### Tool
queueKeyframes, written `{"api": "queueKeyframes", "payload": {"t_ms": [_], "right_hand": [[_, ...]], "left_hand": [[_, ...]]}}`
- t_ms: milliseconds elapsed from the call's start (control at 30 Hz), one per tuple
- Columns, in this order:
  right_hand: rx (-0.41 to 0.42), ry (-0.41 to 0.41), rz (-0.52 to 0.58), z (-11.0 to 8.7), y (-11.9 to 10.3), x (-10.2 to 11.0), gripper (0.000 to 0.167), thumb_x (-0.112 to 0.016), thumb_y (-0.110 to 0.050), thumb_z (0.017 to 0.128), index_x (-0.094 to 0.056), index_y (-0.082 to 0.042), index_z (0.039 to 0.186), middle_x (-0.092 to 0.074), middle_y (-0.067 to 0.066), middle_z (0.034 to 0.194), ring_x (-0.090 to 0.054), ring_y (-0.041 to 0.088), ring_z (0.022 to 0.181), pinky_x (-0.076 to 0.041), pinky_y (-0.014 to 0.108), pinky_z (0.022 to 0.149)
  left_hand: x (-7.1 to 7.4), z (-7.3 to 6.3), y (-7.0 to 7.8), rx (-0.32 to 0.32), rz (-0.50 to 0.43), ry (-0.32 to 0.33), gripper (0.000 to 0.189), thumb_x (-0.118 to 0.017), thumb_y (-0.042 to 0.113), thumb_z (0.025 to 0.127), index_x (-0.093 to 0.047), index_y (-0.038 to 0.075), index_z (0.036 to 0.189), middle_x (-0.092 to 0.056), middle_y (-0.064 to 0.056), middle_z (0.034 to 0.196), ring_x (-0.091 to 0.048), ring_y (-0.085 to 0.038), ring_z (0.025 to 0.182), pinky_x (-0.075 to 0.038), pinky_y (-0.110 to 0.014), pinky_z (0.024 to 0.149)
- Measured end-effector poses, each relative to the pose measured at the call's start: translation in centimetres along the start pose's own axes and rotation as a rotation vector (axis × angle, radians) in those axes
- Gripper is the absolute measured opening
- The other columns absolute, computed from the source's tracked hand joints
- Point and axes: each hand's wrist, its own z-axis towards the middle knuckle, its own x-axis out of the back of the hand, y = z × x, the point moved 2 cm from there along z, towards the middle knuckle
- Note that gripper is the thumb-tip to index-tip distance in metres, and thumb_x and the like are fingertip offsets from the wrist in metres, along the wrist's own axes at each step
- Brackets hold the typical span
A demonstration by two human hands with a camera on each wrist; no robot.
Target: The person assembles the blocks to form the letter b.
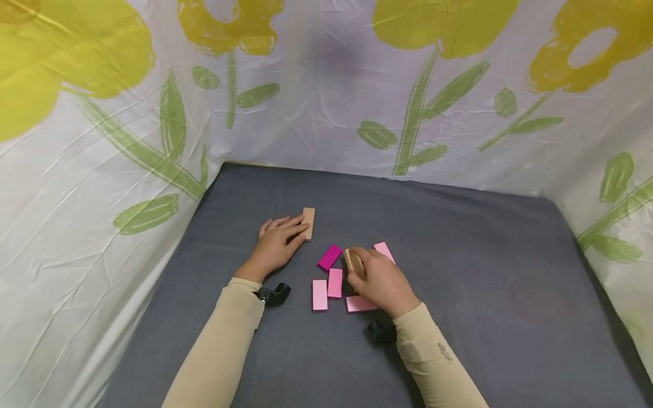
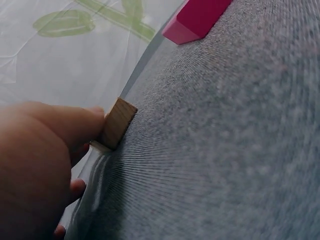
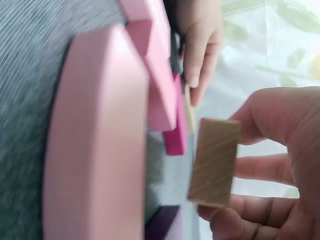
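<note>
My left hand (image 1: pixel 278 245) reaches to a plain wooden block (image 1: pixel 309 222) lying on the dark grey cloth, its fairly straight fingertips and thumb touching the block's left side. In the left wrist view the thumb lies against this block (image 2: pixel 118 122). My right hand (image 1: pixel 384 280) grips a second wooden block (image 1: pixel 354 262) between thumb and fingers, among the pink blocks. Its bare end faces the camera in the right wrist view, the block (image 3: pixel 215 162) raised at the fingertips. A magenta block (image 1: pixel 330 257) lies between the two hands.
Two pink blocks (image 1: pixel 319 295) lie side by side left of my right hand. Another pink block (image 1: pixel 360 304) is partly under that hand, and one (image 1: pixel 384 250) lies beyond it. A purple block (image 3: pixel 164 223) shows in the right wrist view. Flowered white cloth (image 1: pixel 326 113) surrounds the table.
</note>
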Motion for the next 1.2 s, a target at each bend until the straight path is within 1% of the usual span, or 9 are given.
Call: {"api": "queueKeyframes", "payload": {"t_ms": [133,233,367,467,567,733,867,933,1200], "right_hand": [[-0.025,0.015,0.038,-0.1,-1.2,0.3,0.046,-0.070,-0.025,0.089,-0.070,-0.012,0.134,-0.073,0.006,0.106,-0.061,0.016,0.077,-0.057,0.029,0.061],[-0.021,0.020,0.059,-0.1,-2.4,0.3,0.046,-0.071,-0.026,0.090,-0.071,-0.010,0.133,-0.073,0.008,0.107,-0.061,0.016,0.076,-0.058,0.029,0.061],[0.031,0.052,0.071,0.3,-4.0,-0.2,0.043,-0.071,-0.024,0.090,-0.073,-0.007,0.130,-0.073,0.007,0.102,-0.060,0.015,0.074,-0.056,0.028,0.060],[0.075,0.068,0.098,0.8,-5.0,-0.8,0.041,-0.069,-0.022,0.090,-0.073,-0.006,0.127,-0.069,0.004,0.090,-0.057,0.013,0.071,-0.051,0.025,0.056],[0.096,0.069,0.131,1.4,-5.9,-1.4,0.038,-0.068,-0.020,0.091,-0.073,-0.005,0.125,-0.065,0.003,0.085,-0.054,0.013,0.070,-0.047,0.023,0.054],[0.063,0.057,0.154,2.3,-6.8,-2.7,0.037,-0.069,-0.021,0.093,-0.073,-0.006,0.125,-0.068,0.005,0.089,-0.057,0.014,0.069,-0.049,0.023,0.053],[0.042,0.042,0.141,2.9,-7.2,-3.7,0.037,-0.069,-0.022,0.093,-0.073,-0.004,0.125,-0.071,0.007,0.096,-0.059,0.014,0.070,-0.051,0.025,0.056],[0.040,0.044,0.123,3.1,-7.4,-4.2,0.035,-0.070,-0.022,0.093,-0.073,-0.004,0.123,-0.071,0.007,0.096,-0.059,0.015,0.070,-0.051,0.027,0.057],[0.054,0.056,0.008,3.9,-7.4,-5.8,0.027,-0.073,-0.025,0.095,-0.078,-0.007,0.115,-0.066,0.008,0.087,-0.057,0.016,0.065,-0.052,0.032,0.056]], "left_hand": [[0.1,0.0,0.1,0.010,-0.022,0.010,0.039,-0.059,0.026,0.109,-0.065,0.019,0.147,-0.049,0.001,0.162,-0.039,-0.033,0.151,-0.009,-0.062,0.127],[0.2,0.1,0.1,0.020,-0.026,0.014,0.037,-0.058,0.023,0.109,-0.066,0.018,0.145,-0.051,0.001,0.160,-0.041,-0.033,0.151,-0.009,-0.061,0.127],[0.5,0.1,0.1,0.026,-0.022,0.017,0.037,-0.058,0.021,0.109,-0.067,0.017,0.144,-0.051,0.000,0.160,-0.041,-0.033,0.150,-0.010,-0.061,0.127],[0.5,0.0,-0.1,0.015,-0.025,0.031,0.036,-0.057,0.020,0.109,-0.068,0.017,0.143,-0.052,-0.001,0.159,-0.042,-0.034,0.149,-0.011,-0.061,0.127],[0.4,0.0,-0.4,0.001,-0.033,0.039,0.036,-0.056,0.018,0.109,-0.068,0.016,0.143,-0.053,-0.002,0.159,-0.043,-0.035,0.149,-0.012,-0.061,0.126],[0.2,0.0,-0.3,0.001,-0.043,0.013,0.037,-0.052,0.016,0.111,-0.067,0.017,0.144,-0.051,-0.001,0.160,-0.041,-0.034,0.151,-0.011,-0.060,0.128],[0.4,0.1,0.0,0.020,-0.048,0.002,0.037,-0.051,0.015,0.111,-0.067,0.018,0.144,-0.051,0.001,0.160,-0.041,-0.033,0.151,-0.010,-0.059,0.129],[0.4,0.1,0.1,0.029,-0.043,0.000,0.037,-0.051,0.015,0.111,-0.067,0.018,0.145,-0.051,0.001,0.160,-0.041,-0.032,0.151,-0.010,-0.058,0.129],[0.5,0.1,0.2,0.033,-0.047,-0.005,0.038,-0.049,0.014,0.112,-0.067,0.019,0.145,-0.050,0.002,0.161,-0.040,-0.032,0.152,-0.010,-0.057,0.129]]}}
